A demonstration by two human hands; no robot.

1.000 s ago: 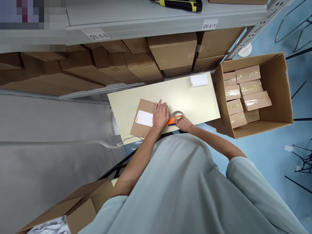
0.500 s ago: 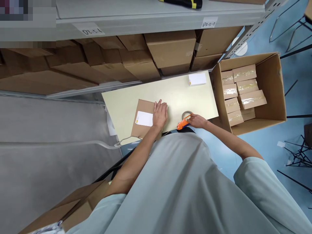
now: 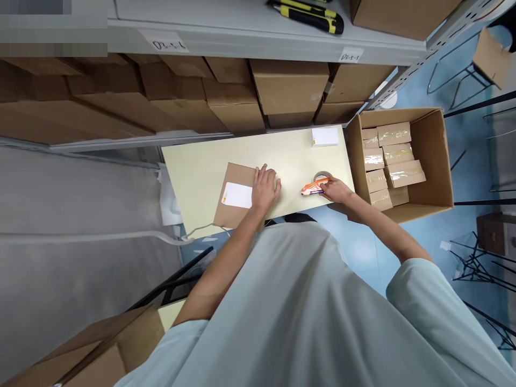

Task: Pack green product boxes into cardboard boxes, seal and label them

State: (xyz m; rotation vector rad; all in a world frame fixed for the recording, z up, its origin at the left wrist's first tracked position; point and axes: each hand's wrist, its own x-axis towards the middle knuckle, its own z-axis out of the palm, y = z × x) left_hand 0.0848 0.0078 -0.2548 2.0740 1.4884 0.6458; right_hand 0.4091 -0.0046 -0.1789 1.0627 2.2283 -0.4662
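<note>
The right hand (image 3: 336,190) is closed round an orange tape dispenser (image 3: 312,187) with its roll, near the worktop (image 3: 282,150) edge and clear of the cardboard piece. The left hand (image 3: 265,185), fingers spread and gripping nothing, rests on the right side of that brown cardboard piece (image 3: 230,214), which lies flat on the worktop with a white rectangle (image 3: 237,195) on top. No tape shows on its visible face; the edge under the hand is hidden, so whether it is sealed I cannot tell. Farther off, a white box (image 3: 324,136) lies on the worktop, apparently unwrapped. Beyond the worktop's right end, a large open carton (image 3: 433,166) holds several taped brown boxes (image 3: 404,173), seemingly finished, with room beside them; the cardboard under the left hand looks unfinished.
</note>
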